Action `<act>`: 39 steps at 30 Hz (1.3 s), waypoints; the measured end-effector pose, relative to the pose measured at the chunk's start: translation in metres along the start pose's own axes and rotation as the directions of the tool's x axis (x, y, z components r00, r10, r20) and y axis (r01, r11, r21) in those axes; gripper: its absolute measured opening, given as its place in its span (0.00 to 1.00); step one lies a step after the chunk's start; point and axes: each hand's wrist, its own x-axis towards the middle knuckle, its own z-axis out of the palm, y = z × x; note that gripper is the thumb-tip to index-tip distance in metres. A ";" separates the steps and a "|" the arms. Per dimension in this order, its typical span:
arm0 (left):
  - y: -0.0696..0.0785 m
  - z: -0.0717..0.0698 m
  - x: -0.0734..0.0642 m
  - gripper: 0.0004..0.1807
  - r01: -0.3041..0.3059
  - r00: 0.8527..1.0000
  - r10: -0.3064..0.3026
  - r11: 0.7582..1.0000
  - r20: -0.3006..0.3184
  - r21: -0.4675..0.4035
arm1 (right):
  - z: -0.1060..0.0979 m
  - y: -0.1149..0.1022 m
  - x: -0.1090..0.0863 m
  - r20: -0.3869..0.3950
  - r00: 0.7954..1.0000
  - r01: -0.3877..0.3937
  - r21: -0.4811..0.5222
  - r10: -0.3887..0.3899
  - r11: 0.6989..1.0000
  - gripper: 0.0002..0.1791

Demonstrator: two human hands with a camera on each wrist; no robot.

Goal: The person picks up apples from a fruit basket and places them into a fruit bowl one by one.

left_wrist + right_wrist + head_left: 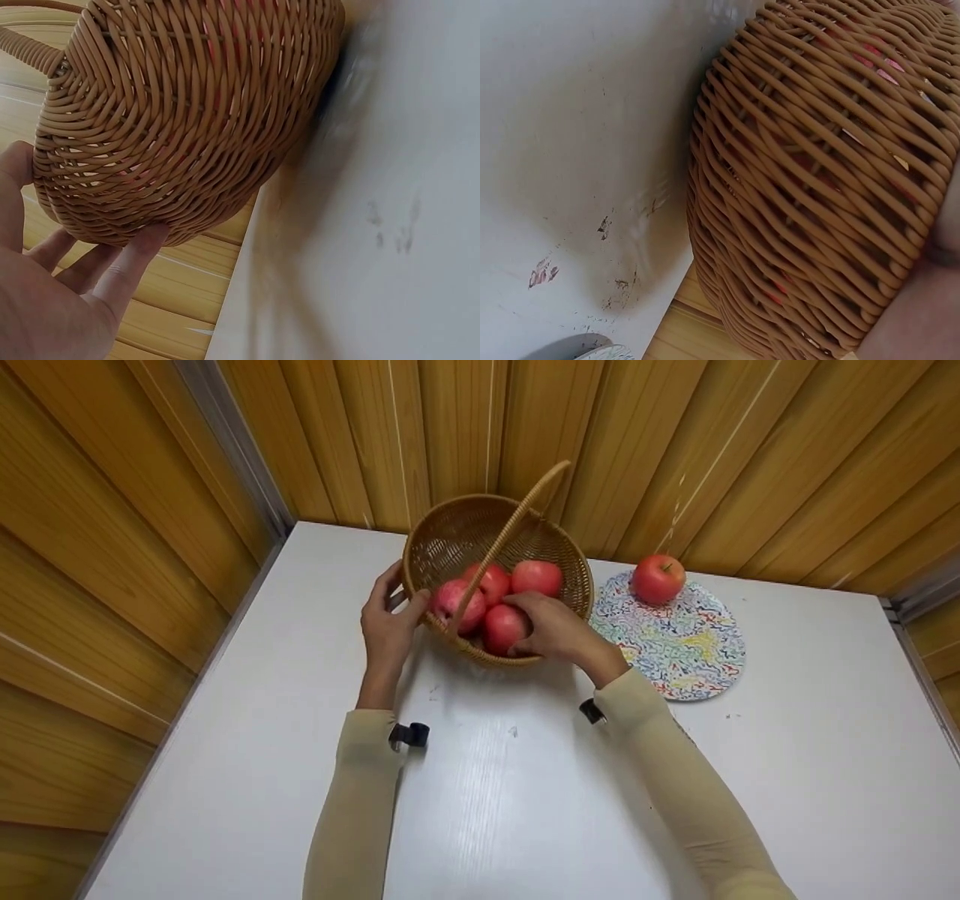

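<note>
A brown wicker basket point(457, 529) with an arched handle point(517, 517) stands on the white table, its opening facing the head camera. My left hand point(386, 630) grips its left side, thumb at the rim and fingers outside; the left wrist view shows those fingers point(139, 259) against the weave. Inside the basket, my right hand point(559, 630) holds a red apple point(504, 628) near the front rim. Three more apples lie around it: one at the left point(459, 606), two behind. In the right wrist view the basket wall point(817, 165) hides most of that hand.
To the right of the basket lies a round plate point(697, 649) with a multicoloured squiggle pattern. Another red apple point(658, 580) sits at its far edge. Wood-panelled walls point(637, 435) rise behind and to the left of the table point(480, 810).
</note>
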 end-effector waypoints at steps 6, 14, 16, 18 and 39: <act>0.001 0.000 0.000 0.31 0.002 1.000 -0.002 1.000 -0.001 0.001 | 0.002 0.002 0.000 -0.026 1.000 0.012 -0.008 -0.012 1.000 0.40; 0.001 0.001 0.002 0.32 0.006 1.000 -0.006 1.000 -0.007 0.025 | 0.005 0.007 -0.001 -0.074 0.996 0.046 -0.013 -0.047 0.999 0.38; 0.000 0.000 0.002 0.32 0.006 1.000 -0.006 1.000 -0.007 0.028 | 0.005 0.007 -0.002 -0.087 0.995 0.051 0.002 -0.051 0.999 0.39; -0.001 0.000 0.003 0.31 0.006 1.000 -0.005 0.999 -0.008 0.033 | 0.005 0.008 -0.003 -0.104 0.993 0.055 0.013 -0.054 0.998 0.40; -0.002 0.002 0.005 0.32 0.023 1.000 -0.023 1.000 -0.008 0.021 | 0.010 0.013 -0.013 -0.404 0.913 0.165 0.239 -0.057 0.957 0.44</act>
